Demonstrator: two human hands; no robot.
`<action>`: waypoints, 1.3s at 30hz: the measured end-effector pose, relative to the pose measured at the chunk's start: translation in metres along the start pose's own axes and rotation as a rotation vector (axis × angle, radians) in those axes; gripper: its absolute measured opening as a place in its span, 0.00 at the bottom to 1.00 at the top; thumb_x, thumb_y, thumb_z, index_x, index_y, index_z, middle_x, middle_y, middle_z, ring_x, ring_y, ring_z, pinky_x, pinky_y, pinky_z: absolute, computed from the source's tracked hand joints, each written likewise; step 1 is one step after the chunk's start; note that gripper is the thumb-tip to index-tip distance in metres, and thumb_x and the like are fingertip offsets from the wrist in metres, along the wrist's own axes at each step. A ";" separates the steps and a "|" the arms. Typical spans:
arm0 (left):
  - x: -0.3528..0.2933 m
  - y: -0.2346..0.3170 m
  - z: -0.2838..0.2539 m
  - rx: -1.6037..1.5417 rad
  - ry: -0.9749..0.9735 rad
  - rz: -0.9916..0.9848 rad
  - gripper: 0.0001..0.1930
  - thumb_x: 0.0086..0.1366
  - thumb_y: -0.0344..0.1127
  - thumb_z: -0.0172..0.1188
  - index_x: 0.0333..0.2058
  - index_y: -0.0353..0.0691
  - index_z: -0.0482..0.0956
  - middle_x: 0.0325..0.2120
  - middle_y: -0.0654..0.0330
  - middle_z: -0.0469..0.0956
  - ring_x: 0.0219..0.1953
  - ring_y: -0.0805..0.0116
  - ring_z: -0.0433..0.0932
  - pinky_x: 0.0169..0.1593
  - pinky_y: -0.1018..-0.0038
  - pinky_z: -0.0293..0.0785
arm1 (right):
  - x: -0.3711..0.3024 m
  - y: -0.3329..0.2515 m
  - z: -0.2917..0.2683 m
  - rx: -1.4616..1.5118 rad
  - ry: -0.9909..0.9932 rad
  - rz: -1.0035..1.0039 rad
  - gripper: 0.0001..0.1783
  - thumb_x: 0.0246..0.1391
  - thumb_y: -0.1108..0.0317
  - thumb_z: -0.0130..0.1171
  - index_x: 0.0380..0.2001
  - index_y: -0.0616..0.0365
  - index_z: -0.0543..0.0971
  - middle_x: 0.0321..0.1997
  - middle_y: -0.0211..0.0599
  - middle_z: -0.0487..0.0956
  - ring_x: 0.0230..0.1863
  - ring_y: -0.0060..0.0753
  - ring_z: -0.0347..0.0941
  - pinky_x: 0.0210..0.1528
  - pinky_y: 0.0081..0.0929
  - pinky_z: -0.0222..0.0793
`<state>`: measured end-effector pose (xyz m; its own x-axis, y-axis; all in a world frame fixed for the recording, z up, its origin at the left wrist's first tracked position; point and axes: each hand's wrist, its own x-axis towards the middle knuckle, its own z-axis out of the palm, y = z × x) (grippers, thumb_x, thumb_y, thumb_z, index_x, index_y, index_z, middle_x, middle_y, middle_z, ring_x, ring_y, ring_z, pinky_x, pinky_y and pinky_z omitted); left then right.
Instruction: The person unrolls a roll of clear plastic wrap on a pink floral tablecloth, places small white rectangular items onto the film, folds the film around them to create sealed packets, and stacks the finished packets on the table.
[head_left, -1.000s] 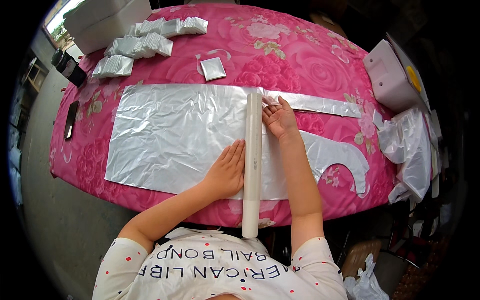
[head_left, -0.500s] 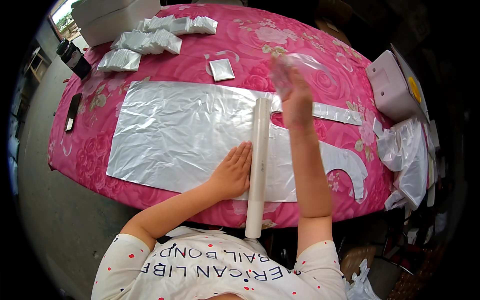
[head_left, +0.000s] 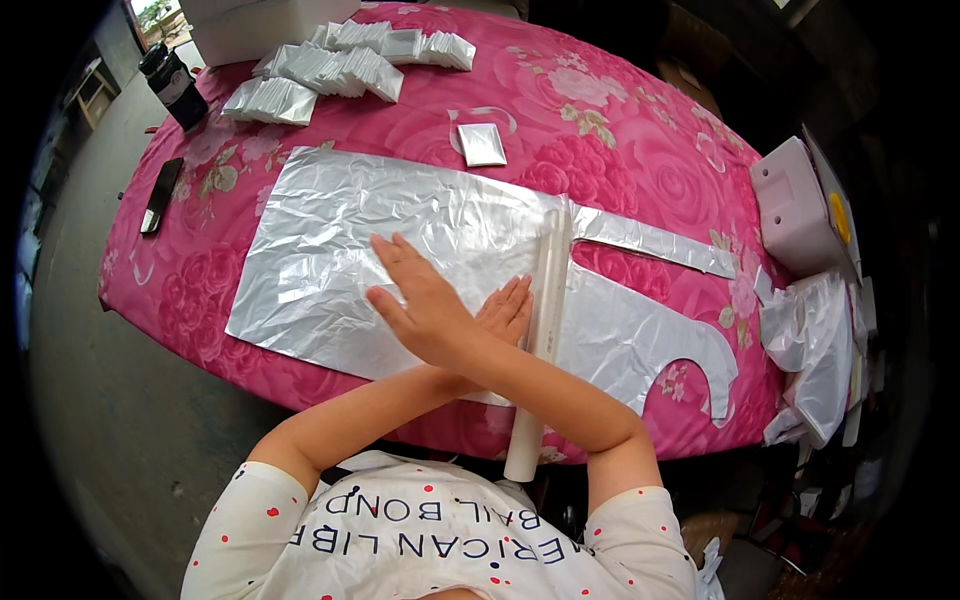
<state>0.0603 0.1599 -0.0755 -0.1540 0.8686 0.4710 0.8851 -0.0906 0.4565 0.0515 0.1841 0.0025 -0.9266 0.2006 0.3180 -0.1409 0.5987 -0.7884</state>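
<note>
A thin silvery plastic apron lies spread on the table, creased, with its strap and curved neck part at the right. A long pale tube lies across it, its near end past the table edge. My left hand rests flat on the apron with fingertips against the tube's left side; my right forearm partly covers it. Crossing over the left wrist, my right hand is over the apron with fingers apart and nothing held. A small folded silvery packet lies beyond the apron.
Rows of folded silvery packets lie at the far left, before a white box. A dark bottle and a black phone-like object are at the left. A white bin and plastic bags stand at the right.
My right hand has swung from the far right of the tube down and left, across my left arm. The tube and my left hand keep their place on the apron.
</note>
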 end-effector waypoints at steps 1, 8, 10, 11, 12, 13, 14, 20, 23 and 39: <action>0.005 -0.008 -0.002 -0.069 0.060 -0.037 0.28 0.61 0.37 0.43 0.57 0.27 0.57 0.58 0.44 0.57 0.62 0.51 0.55 0.63 0.62 0.52 | -0.017 -0.002 -0.022 -0.029 0.050 -0.056 0.28 0.57 0.62 0.48 0.58 0.65 0.60 0.62 0.49 0.61 0.66 0.51 0.50 0.65 0.38 0.46; 0.103 -0.014 -0.020 -1.422 0.150 -0.875 0.25 0.67 0.42 0.38 0.55 0.28 0.58 0.57 0.50 0.59 0.62 0.59 0.55 0.64 0.67 0.49 | -0.117 0.033 -0.136 -0.399 0.189 0.074 0.25 0.54 0.62 0.52 0.54 0.62 0.66 0.56 0.47 0.68 0.59 0.50 0.61 0.59 0.39 0.57; 0.113 -0.016 -0.012 -1.620 0.225 -1.095 0.26 0.68 0.44 0.37 0.56 0.27 0.56 0.56 0.49 0.59 0.62 0.60 0.54 0.65 0.67 0.48 | -0.135 0.046 -0.139 -0.426 0.078 0.103 0.27 0.54 0.62 0.53 0.55 0.62 0.65 0.57 0.47 0.67 0.59 0.50 0.61 0.59 0.38 0.57; 0.111 -0.028 -0.006 -1.696 0.191 -1.045 0.28 0.69 0.46 0.35 0.56 0.25 0.53 0.55 0.47 0.60 0.62 0.59 0.54 0.65 0.67 0.47 | -0.140 0.051 -0.138 -0.432 0.009 0.104 0.29 0.53 0.59 0.52 0.56 0.62 0.64 0.60 0.48 0.63 0.61 0.50 0.59 0.61 0.38 0.56; 0.109 -0.036 0.002 -1.693 0.203 -1.059 0.28 0.69 0.46 0.34 0.56 0.25 0.54 0.54 0.47 0.60 0.61 0.59 0.55 0.65 0.67 0.48 | -0.140 0.052 -0.138 -0.461 -0.053 0.077 0.30 0.53 0.57 0.52 0.57 0.61 0.63 0.61 0.47 0.62 0.62 0.50 0.57 0.61 0.38 0.55; 0.108 -0.035 0.000 -1.689 0.204 -1.079 0.27 0.69 0.46 0.34 0.55 0.26 0.55 0.54 0.47 0.60 0.61 0.59 0.55 0.65 0.67 0.48 | -0.142 0.054 -0.136 -0.486 -0.110 0.059 0.31 0.53 0.56 0.51 0.57 0.60 0.63 0.62 0.46 0.61 0.63 0.49 0.55 0.62 0.38 0.53; 0.107 -0.035 -0.002 -1.684 0.210 -1.099 0.27 0.69 0.46 0.33 0.55 0.26 0.56 0.54 0.47 0.60 0.60 0.59 0.56 0.65 0.67 0.48 | -0.142 0.056 -0.135 -0.510 -0.169 0.037 0.31 0.54 0.54 0.50 0.57 0.59 0.63 0.63 0.46 0.59 0.64 0.48 0.54 0.63 0.38 0.52; 0.088 -0.038 -0.058 -1.497 0.334 -0.981 0.19 0.67 0.39 0.42 0.49 0.28 0.63 0.48 0.51 0.66 0.54 0.60 0.66 0.59 0.69 0.61 | -0.107 0.058 -0.112 -0.686 -0.306 -0.095 0.35 0.53 0.45 0.45 0.59 0.54 0.62 0.66 0.39 0.56 0.67 0.46 0.46 0.66 0.41 0.42; 0.054 -0.064 -0.104 -1.433 0.395 -0.912 0.19 0.67 0.40 0.41 0.49 0.30 0.63 0.49 0.50 0.67 0.54 0.59 0.67 0.58 0.68 0.61 | -0.056 0.040 -0.049 -0.577 -0.295 -0.219 0.36 0.53 0.43 0.44 0.59 0.57 0.61 0.63 0.41 0.60 0.68 0.46 0.45 0.67 0.46 0.37; -0.248 -0.048 -0.248 -0.702 0.520 -1.067 0.24 0.69 0.48 0.36 0.50 0.32 0.67 0.48 0.56 0.71 0.47 0.68 0.70 0.52 0.73 0.64 | 0.067 0.021 0.078 -0.454 -0.419 -0.497 0.30 0.56 0.51 0.45 0.60 0.49 0.61 0.64 0.38 0.59 0.67 0.44 0.46 0.67 0.41 0.38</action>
<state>-0.0529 -0.1721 -0.0265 -0.8938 0.4061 -0.1905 -0.1458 0.1386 0.9796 -0.0402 0.1495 -0.0339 -0.8592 -0.4278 0.2807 -0.5003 0.8174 -0.2857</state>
